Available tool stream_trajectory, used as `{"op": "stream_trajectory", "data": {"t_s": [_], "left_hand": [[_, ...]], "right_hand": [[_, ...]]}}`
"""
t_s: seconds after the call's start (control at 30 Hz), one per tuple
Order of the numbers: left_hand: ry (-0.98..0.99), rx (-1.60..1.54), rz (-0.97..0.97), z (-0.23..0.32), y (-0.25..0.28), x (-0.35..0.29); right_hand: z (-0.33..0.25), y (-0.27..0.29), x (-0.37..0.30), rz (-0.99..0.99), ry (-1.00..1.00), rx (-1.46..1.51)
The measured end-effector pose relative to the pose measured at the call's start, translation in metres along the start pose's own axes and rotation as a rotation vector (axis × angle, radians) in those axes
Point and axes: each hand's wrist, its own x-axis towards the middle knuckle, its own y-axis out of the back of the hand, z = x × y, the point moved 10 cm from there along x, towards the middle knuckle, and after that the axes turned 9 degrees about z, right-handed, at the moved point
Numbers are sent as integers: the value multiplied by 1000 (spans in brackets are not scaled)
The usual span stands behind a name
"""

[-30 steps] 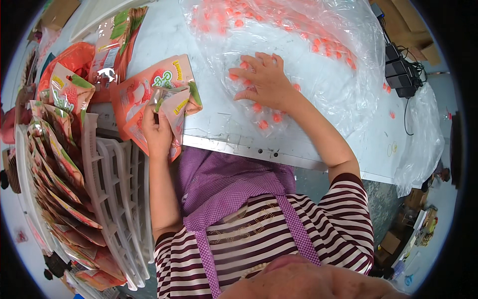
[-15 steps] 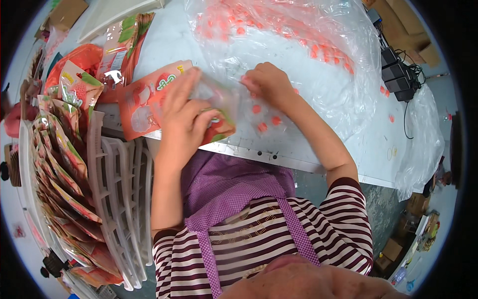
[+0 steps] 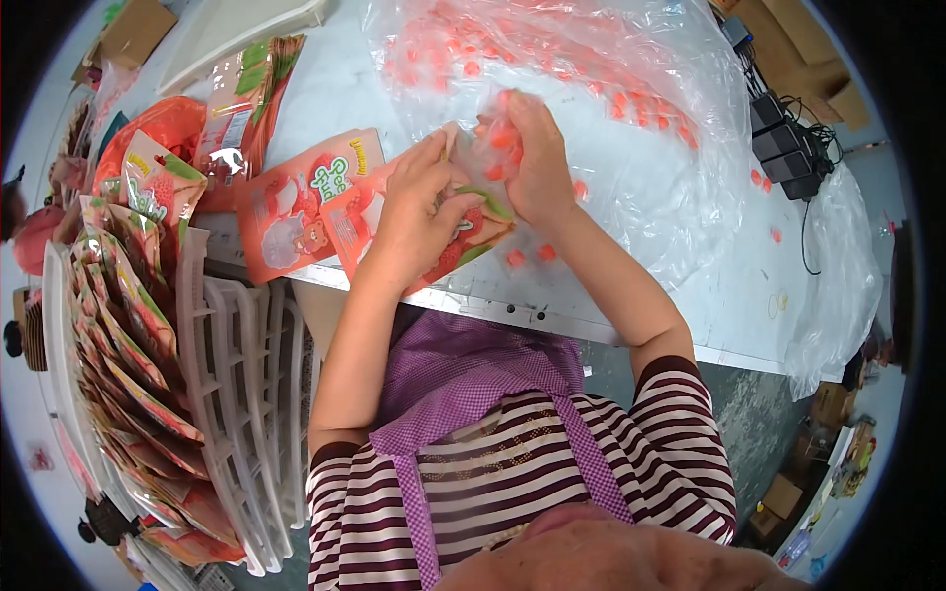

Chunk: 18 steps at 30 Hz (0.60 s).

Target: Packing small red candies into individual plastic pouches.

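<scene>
My left hand (image 3: 419, 217) is closed on a red and green pouch (image 3: 468, 246) with fruit pictures, which lies at the table's front edge. Beside the pouch's upper right end, my right hand (image 3: 540, 163) is closed around several red candies in clear wrappers (image 3: 503, 143), slightly blurred. A few more wrapped red candies (image 3: 546, 253) lie on the table below the right wrist. Left of the held pouch, a similar flat pouch (image 3: 296, 212) rests on the table, partly under it. Whether the held pouch has anything inside is hidden.
A large clear plastic bag (image 3: 650, 197) with many red candies spreads over the table's far side. At the left, a white plastic crate (image 3: 202, 364) holds a row of pouches (image 3: 133, 345). More pouches (image 3: 246, 108) are stacked behind. Black power adapters (image 3: 788, 153) with cables sit at right.
My left hand has shifted right with the pouch, uncovering more of the flat one. My right hand has moved up and right, and now holds several wrapped candies beside the held pouch.
</scene>
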Motion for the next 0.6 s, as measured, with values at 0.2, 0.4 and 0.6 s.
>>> {"op": "stream_trajectory", "data": {"t_s": [0.2,0.4,0.6], "left_hand": [[98,-122,26,-3,6,-1],[-24,-88,19,6,7,1],[42,-163,8,9,7,-3]], "right_hand": [[2,-8,-14,-169,56,-239],[-7,-14,-19,-298,234,-248],[-16,-34,-34,-506,588,-679]]}}
